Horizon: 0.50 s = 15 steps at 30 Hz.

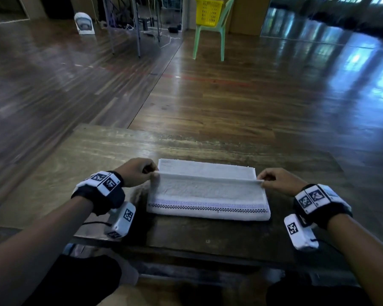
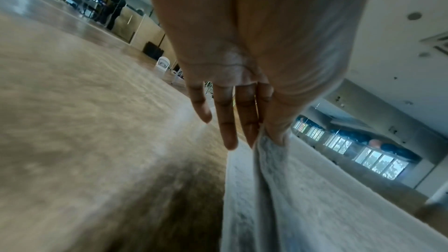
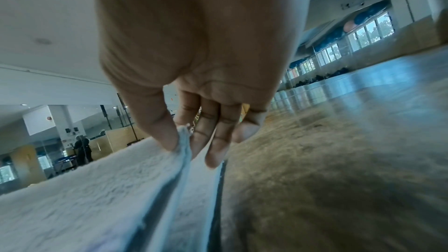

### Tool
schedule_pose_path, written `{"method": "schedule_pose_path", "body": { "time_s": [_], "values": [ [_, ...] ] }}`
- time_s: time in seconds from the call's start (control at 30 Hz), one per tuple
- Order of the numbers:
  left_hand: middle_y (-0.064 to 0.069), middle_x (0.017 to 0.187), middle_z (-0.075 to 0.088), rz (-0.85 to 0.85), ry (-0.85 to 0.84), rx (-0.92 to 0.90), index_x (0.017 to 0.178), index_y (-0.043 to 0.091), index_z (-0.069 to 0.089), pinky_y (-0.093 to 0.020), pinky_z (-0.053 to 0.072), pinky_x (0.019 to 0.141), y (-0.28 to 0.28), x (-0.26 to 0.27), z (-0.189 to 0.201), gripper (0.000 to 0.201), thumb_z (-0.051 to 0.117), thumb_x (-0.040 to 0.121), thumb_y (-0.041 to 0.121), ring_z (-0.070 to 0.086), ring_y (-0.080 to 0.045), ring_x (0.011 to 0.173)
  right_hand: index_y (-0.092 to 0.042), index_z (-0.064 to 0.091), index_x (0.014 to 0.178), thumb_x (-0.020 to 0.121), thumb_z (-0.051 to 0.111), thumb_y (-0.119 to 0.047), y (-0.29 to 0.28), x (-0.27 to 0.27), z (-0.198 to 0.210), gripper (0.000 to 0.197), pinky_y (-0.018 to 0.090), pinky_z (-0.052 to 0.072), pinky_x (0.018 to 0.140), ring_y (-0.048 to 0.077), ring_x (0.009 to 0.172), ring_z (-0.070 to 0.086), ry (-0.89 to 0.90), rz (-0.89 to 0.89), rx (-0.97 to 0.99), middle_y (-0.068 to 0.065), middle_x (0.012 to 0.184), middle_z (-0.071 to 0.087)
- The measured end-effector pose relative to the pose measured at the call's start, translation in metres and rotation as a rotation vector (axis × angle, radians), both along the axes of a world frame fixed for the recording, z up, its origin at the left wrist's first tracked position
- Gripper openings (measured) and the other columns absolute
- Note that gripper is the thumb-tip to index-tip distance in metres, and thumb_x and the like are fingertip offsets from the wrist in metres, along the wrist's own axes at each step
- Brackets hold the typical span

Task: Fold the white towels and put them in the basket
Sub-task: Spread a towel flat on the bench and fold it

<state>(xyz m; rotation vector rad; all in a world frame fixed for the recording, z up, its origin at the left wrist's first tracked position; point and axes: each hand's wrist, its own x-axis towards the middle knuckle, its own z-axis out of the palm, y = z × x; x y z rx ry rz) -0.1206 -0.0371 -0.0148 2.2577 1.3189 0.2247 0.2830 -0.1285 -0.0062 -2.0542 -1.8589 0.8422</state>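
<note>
Both hands pinch one white towel's raised edge on the desk (image 1: 111,151): left hand (image 1: 135,172), right hand (image 1: 277,180), towel (image 1: 208,191); yellow basket (image 1: 209,11) rests on a far chair (image 1: 217,38).

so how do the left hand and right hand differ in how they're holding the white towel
The left hand pinches the left corner of the white terry towel; the right hand pinches the right corner. In the wrist views the left hand's free fingers stretch out straight, while the right hand's fingers bend slightly. Both pinch with the thumb and hold the same raised edge above the brown wooden table.
</note>
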Motion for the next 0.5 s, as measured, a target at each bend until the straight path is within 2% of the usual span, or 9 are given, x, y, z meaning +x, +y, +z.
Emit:
{"method": "schedule_pose_path", "body": {
  "time_s": [0.17, 0.33, 0.5],
  "values": [
    [-0.011, 0.099, 0.066, 0.055, 0.027, 0.09, 0.102, 0.004, 0.062, -0.023, 0.038, 0.072, 0.036, 0.019, -0.012, 0.018, 0.058, 0.091, 0.018, 0.055, -0.017, 0.083, -0.016, 0.062, 0.09, 0.082, 0.063, -0.006, 0.04, 0.009, -0.016, 0.013, 0.035, 0.045, 0.087, 0.02, 0.091, 0.058, 0.002, -0.077, -0.002, 0.006, 0.094, 0.064],
    [-0.011, 0.105, 0.064, 0.086, 0.053, 0.101, 0.106, 0.005, 0.061, -0.026, 0.04, 0.075, 0.057, 0.032, -0.018, 0.02, 0.057, 0.091, 0.018, 0.059, -0.024, 0.093, -0.019, 0.061, 0.082, 0.085, 0.06, -0.008, 0.064, 0.012, -0.019, 0.012, 0.037, 0.047, 0.084, 0.023, 0.089, 0.059, -0.013, -0.093, 0.001, 0.008, 0.091, 0.063],
    [-0.006, 0.109, 0.062, 0.099, 0.164, 0.052, 0.102, 0.013, 0.06, -0.039, 0.049, 0.084, 0.066, 0.034, -0.028, 0.015, 0.056, 0.092, 0.024, 0.057, -0.024, 0.097, -0.014, 0.063, 0.091, 0.084, 0.061, -0.011, 0.072, 0.004, -0.026, 0.008, 0.028, 0.042, 0.077, 0.02, 0.091, 0.056, -0.119, -0.126, 0.02, 0.005, 0.092, 0.061]
  ]
}}
